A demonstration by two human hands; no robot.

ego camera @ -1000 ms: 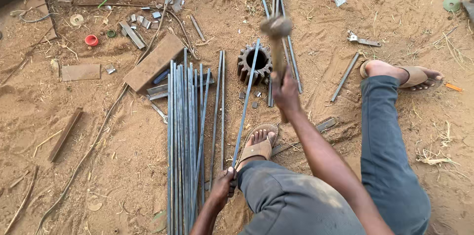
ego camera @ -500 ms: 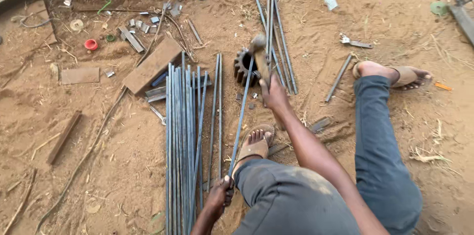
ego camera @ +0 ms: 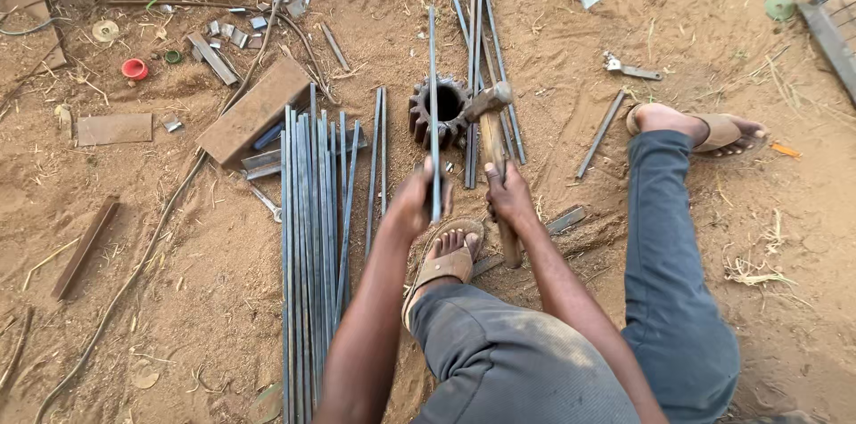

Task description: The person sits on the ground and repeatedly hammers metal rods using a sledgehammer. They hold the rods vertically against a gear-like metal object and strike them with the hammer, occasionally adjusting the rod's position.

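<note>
The left hand is wrapped around a thin steel rod, its grip pressed tight on the rod's near end. The rod runs away from the person and lies across the top of a rusty toothed gear that sits on the sandy ground. The right hand has its grip clenched on the wooden handle of a hammer, whose metal head rests at the gear's right edge. A bundle of long rods lies just left of the left arm. A sandalled foot sits between the two arms.
</note>
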